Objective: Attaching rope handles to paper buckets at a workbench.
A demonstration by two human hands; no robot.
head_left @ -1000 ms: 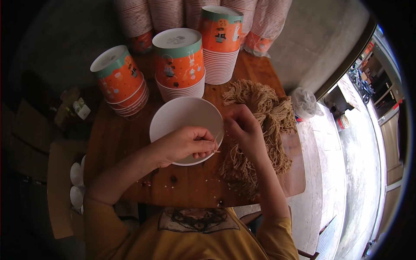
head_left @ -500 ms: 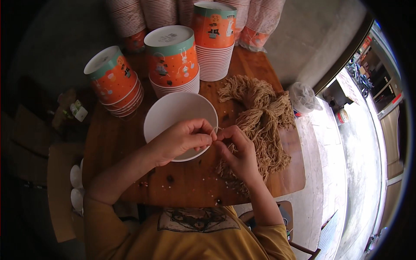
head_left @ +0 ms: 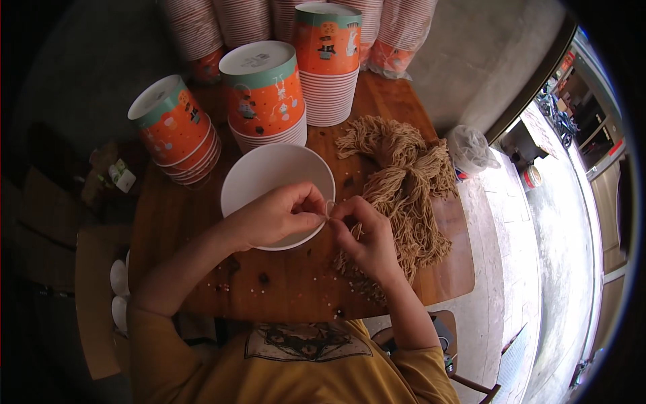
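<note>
Over the rim of an open white paper bucket (head_left: 243, 176), my left hand (head_left: 286, 214) pinches a thin, pale string (head_left: 330, 207). My right hand (head_left: 367, 237) pinches the same string from the right, and a small loop of it stands up between the fingertips. The two hands almost touch. Close beside my right hand lies a thick bundle of tan cords (head_left: 410, 180), gathered in the middle. Whatever is at the bottom of the bucket is partly hidden by my left hand.
Upturned orange and green paper buckets stand in stacks, at left (head_left: 178, 124), centre (head_left: 264, 94) and back (head_left: 328, 60). Bagged stacks (head_left: 402, 40) line the wall. Small bits dot the wooden table (head_left: 269, 296). A plastic-wrapped tub (head_left: 471, 151) stands past its right edge.
The fingertips have drawn slightly apart, and the string loop between them shows more clearly. The whole view has shifted a little; the buckets and the cord bundle stay in place.
</note>
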